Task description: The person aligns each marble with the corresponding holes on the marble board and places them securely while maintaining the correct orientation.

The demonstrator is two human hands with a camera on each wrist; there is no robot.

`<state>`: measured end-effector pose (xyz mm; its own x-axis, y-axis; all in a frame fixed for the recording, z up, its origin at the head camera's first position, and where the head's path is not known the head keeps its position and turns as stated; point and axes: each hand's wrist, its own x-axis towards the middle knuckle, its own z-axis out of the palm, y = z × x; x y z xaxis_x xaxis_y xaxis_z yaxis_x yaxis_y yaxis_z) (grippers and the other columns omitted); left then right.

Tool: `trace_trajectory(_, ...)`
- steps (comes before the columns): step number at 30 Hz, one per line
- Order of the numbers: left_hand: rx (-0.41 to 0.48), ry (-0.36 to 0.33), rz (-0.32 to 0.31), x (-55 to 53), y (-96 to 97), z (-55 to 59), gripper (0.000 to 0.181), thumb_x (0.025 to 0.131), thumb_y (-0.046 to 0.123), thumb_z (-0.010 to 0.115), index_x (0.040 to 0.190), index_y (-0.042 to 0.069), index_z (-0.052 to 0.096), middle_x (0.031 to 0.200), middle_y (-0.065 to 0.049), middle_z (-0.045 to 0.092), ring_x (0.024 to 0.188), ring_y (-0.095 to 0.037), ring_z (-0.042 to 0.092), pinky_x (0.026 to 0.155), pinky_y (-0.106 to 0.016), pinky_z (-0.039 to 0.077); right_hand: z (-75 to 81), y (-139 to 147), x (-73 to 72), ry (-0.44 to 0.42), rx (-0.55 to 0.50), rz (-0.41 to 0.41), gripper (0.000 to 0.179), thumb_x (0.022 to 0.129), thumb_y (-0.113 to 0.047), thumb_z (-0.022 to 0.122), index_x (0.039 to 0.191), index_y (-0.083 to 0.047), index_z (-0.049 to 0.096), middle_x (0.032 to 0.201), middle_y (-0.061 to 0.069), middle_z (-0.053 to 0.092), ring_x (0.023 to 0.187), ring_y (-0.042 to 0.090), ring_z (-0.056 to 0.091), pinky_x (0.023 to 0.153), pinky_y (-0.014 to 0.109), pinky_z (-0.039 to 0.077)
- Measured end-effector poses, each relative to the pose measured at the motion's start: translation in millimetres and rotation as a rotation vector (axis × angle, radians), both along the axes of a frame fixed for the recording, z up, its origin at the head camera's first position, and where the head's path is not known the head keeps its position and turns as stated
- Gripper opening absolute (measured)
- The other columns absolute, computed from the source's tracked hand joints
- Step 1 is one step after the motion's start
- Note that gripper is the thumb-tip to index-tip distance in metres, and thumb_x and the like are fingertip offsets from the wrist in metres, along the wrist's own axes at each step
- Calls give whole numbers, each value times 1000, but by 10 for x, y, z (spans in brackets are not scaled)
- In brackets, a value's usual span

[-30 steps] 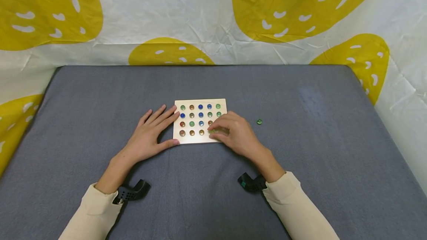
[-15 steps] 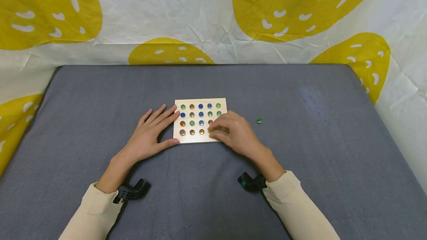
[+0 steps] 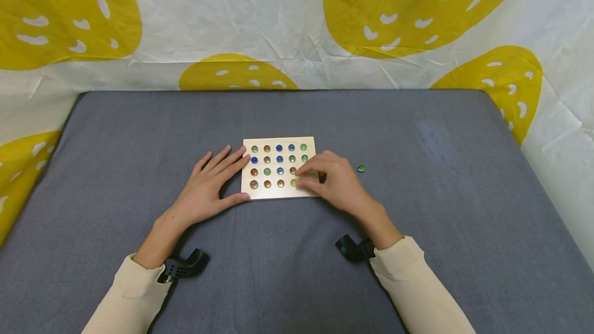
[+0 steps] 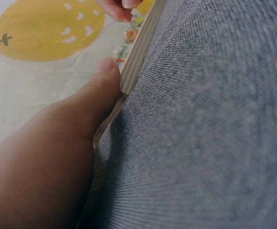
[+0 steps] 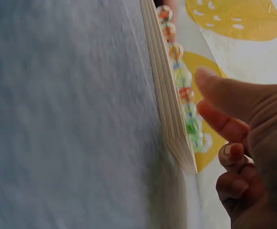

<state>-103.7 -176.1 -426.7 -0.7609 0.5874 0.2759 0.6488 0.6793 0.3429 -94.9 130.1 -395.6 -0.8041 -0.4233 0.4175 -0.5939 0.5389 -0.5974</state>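
Observation:
A pale wooden board lies on the cloth, bearing rows of glass marbles in green, blue, amber and red. My left hand is spread flat at its left side, with fingertips and thumb touching that edge. Over the board's lower right part is my right hand, its thumb and index finger apart with nothing between them. Just left of those fingertips, a yellow-green marble sits in the front row; it also appears as a marble in the right wrist view. The right hand hides the board's lower right corner.
One loose green marble lies on the grey cloth to the right of the board. Behind the table hangs a white curtain with yellow shapes. Each wrist wears a black camera mount.
My right hand has let go of the yellow-green marble and drawn back slightly to the right, its fingers parting. The marble stays in the front row. My left hand has not moved.

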Motion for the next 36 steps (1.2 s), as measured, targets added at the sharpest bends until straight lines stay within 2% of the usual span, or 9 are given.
trace_trajectory(9,-7,7,1,-2,1,-5,80,86,57,62,151,19,34,156,-1,26,143,-29,18,112,-53,8,144,232,-33,-72,-12,-97,16,76,-18,83,91,-15,77,88,-6,68,72,16,52,62,31,43)
trace_trajectory(15,-9,6,3,1,-3,-7,80,86,57,62,151,19,34,156,-1,26,143,-28,17,112,-53,8,213,471,-68,-111,-41,-151,17,77,-20,82,93,-16,77,87,-1,68,71,14,49,64,29,40)
trace_trajectory(18,-7,6,3,4,-11,-10,80,86,56,62,151,19,34,156,-1,26,143,-28,17,112,-53,8,242,585,-76,-155,-45,-174,19,79,-22,81,95,-15,77,90,0,68,74,14,50,66,29,40)
trace_trajectory(22,-7,8,2,7,-19,-12,80,86,56,62,151,18,34,156,-1,26,143,-28,17,112,-53,8,271,729,-80,-221,-59,-204,23,79,-25,80,99,-14,76,93,2,68,75,14,49,63,26,41)
trace_trajectory(29,-5,0,3,12,-15,-8,80,86,56,62,151,19,34,156,0,25,143,-28,17,112,-53,7,268,968,-72,-328,-50,-255,25,79,-27,80,101,-15,75,90,-2,64,75,18,48,58,25,39)
trace_trajectory(36,-7,-4,5,13,-8,-4,79,87,56,62,151,19,34,156,0,25,143,-28,17,112,-52,7,170,1101,-70,-357,-17,-280,24,78,-28,81,99,-18,76,89,0,62,74,19,48,58,26,39)
